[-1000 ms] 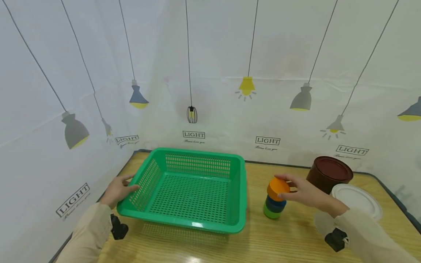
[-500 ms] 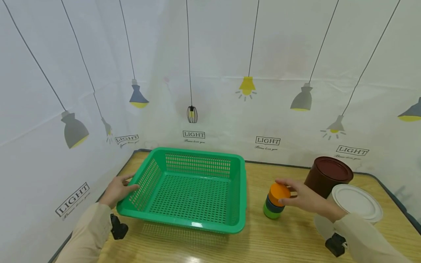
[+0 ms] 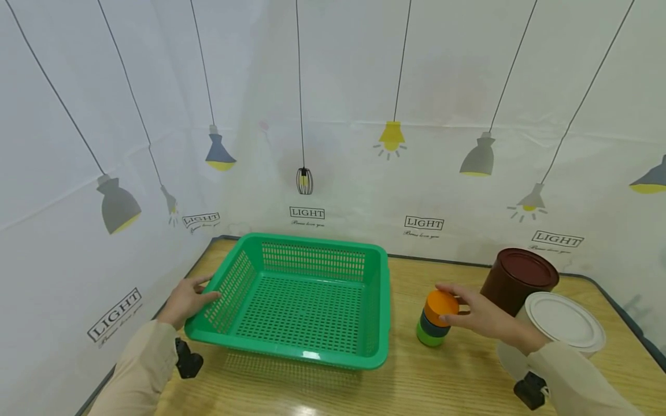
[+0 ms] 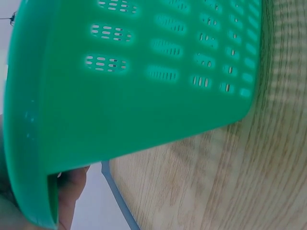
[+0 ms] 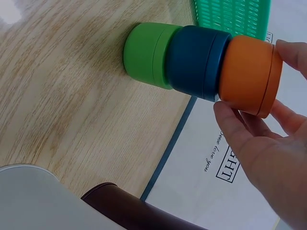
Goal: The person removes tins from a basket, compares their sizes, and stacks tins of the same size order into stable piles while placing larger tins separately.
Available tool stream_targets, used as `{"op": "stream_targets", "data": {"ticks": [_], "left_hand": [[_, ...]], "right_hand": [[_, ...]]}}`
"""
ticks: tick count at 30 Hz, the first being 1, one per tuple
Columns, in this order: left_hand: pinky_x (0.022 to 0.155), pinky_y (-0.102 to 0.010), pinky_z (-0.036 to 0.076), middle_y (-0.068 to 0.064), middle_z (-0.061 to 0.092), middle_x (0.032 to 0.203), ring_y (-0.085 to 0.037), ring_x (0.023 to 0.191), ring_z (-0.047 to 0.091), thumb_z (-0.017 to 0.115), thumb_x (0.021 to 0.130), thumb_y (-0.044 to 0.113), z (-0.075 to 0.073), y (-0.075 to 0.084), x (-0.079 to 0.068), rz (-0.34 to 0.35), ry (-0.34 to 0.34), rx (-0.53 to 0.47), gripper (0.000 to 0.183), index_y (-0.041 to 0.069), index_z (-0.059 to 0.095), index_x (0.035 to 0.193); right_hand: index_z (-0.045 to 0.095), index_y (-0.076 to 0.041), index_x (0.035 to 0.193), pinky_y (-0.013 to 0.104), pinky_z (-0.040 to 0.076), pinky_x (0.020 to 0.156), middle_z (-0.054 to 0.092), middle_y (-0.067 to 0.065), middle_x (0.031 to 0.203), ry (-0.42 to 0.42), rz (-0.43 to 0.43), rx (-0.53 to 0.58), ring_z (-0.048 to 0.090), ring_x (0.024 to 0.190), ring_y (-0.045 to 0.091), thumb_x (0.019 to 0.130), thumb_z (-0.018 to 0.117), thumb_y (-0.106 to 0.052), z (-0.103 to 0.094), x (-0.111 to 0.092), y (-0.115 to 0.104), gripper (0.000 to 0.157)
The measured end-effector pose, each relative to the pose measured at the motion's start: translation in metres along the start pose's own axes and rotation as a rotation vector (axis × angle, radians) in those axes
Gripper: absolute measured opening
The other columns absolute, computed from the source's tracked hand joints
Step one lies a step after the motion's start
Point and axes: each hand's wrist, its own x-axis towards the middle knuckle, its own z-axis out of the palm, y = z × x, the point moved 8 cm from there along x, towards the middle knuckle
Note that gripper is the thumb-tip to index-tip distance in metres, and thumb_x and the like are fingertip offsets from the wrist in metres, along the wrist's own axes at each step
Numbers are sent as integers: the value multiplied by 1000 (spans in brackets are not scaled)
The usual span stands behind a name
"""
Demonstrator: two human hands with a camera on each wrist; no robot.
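A green plastic basket (image 3: 299,359) stands on the table at the left, and my left hand (image 3: 184,300) grips its left rim. In the left wrist view, fingers (image 4: 72,184) show beneath that rim. To the right of the basket, three small round lidded jars form a slightly uneven upright stack. The green jar (image 5: 146,55) is at the bottom, the blue jar (image 5: 194,62) in the middle and the orange jar (image 5: 249,74) on top. My right hand (image 3: 484,315) holds the orange jar from the right, thumb and fingers on opposite sides. It touches the blue jar.
Right of the stack stand a dark brown canister (image 3: 520,277) and a white-lidded canister (image 3: 564,323), close to my right forearm. A white sheet printed with lamps (image 3: 343,173) hangs behind the wooden table (image 3: 416,384) and along its left side.
My right hand has lowered the orange jar until it sits squarer on the blue jar; over the last half second it barely moves. My left hand and the basket have stayed still.
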Motion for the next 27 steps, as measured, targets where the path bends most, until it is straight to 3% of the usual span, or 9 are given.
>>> {"op": "stream_targets", "data": {"ticks": [7,16,22,27], "left_hand": [[70,-41,50,-39,33,125,-40,98,53,59,86,21,2,2,1,-1,-1,-10,66,-2,26,137],[70,-41,50,-39,33,125,-41,98,52,59,86,22,2,4,3,24,-1,-10,66,-2,26,137],[65,-38,52,-40,33,124,-36,88,59,58,86,20,3,3,1,32,-3,-46,64,-4,26,137],[67,-39,51,-41,31,125,-41,96,53,58,86,21,2,0,1,29,-7,-40,66,-3,25,137]], "right_hand": [[31,10,131,41,47,81,38,29,126,16,-5,-9,41,108,44,84,61,-19,-2,-3,0,63],[31,8,132,53,39,86,35,31,129,69,-39,-33,38,112,47,85,59,-16,-16,-9,-13,60],[34,8,130,50,42,84,39,30,127,136,-64,-74,40,111,46,85,60,-13,-28,-14,-22,56],[35,7,130,49,42,83,40,29,125,178,-91,-103,40,111,45,85,59,-12,-36,-18,-32,55]]}}
